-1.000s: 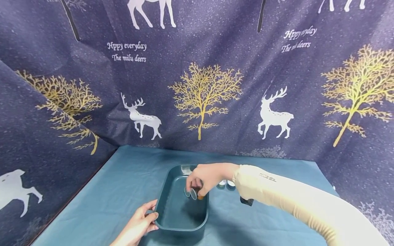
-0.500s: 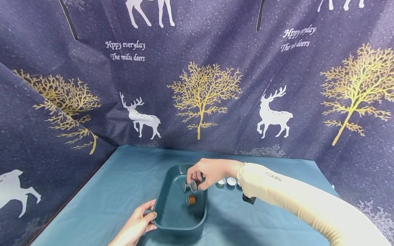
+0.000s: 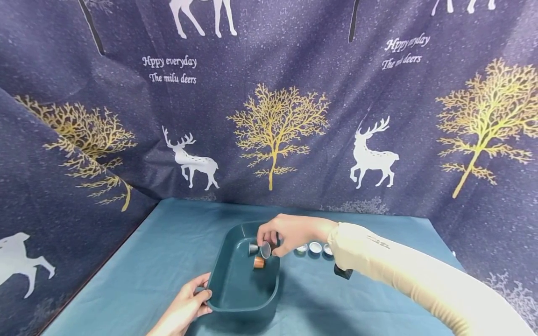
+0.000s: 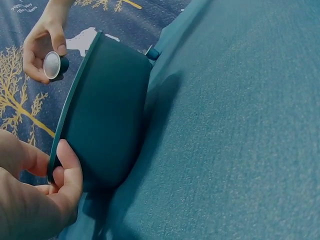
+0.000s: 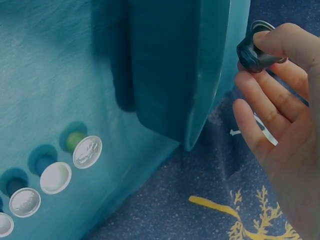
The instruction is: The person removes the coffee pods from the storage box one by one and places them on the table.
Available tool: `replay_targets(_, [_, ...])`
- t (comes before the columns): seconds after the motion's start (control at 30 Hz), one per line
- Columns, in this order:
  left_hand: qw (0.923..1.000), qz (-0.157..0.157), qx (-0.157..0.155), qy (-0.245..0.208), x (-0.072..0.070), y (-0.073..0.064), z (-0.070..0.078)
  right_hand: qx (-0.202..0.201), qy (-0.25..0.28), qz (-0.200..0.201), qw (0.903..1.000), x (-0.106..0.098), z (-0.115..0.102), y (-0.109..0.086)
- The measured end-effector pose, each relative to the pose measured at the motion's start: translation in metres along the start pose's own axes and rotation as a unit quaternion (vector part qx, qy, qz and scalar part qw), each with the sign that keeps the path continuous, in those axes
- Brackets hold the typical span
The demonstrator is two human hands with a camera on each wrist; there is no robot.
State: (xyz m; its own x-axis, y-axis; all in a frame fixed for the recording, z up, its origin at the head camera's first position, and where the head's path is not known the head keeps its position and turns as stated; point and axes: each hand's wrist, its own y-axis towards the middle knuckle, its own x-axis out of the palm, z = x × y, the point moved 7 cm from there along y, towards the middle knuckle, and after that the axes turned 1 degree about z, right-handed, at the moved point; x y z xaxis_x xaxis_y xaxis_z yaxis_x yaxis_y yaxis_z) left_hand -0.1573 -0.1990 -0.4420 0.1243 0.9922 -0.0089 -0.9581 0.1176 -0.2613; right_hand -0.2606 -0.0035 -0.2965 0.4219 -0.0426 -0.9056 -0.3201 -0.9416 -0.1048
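My right hand (image 3: 290, 232) pinches a dark coffee capsule (image 5: 251, 54) between thumb and fingers, over the right side of a deep teal tray (image 3: 239, 298). Its pale round lid (image 4: 51, 65) faces the left wrist camera. Inside the tray, an orange capsule (image 3: 258, 262) and a grey capsule (image 3: 253, 248) lie below and beside the held one. With thumb and fingers, my left hand (image 3: 189, 301) grips the tray's near left rim (image 4: 75, 95). The tray's inside is hidden in both wrist views.
Several lidded capsules stand in a row on the teal cloth right of the tray, among them a green one (image 5: 87, 151) and a white-lidded one (image 5: 56, 177). My right sleeve (image 3: 391, 261) passes over the cloth. A deer-patterned curtain (image 3: 311, 177) hangs behind.
The orange capsule, earlier right under my right fingers, now lies on the tray floor, as does the grey one. My right hand has risen slightly with the dark capsule. My left hand keeps its grip.
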Motion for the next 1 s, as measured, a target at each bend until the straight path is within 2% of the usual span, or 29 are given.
replay_targets(0.3, [0.9999, -0.012, 0.000, 0.008, 0.005, 0.000, 0.003, 0.007, -0.009, 0.003, 0.9999, -0.001, 0.005, -0.006])
replay_targets(0.7, [0.9998, 0.005, 0.001, 0.019, 0.004, 0.000, 0.004, 0.005, -0.005, 0.019, 0.9998, -0.002, 0.010, -0.013])
replay_targets(1.0, [0.9987, 0.035, 0.006, 0.037, 0.006, -0.003, 0.006, -0.003, -0.002, 0.036, 0.9993, -0.005, 0.011, -0.018])
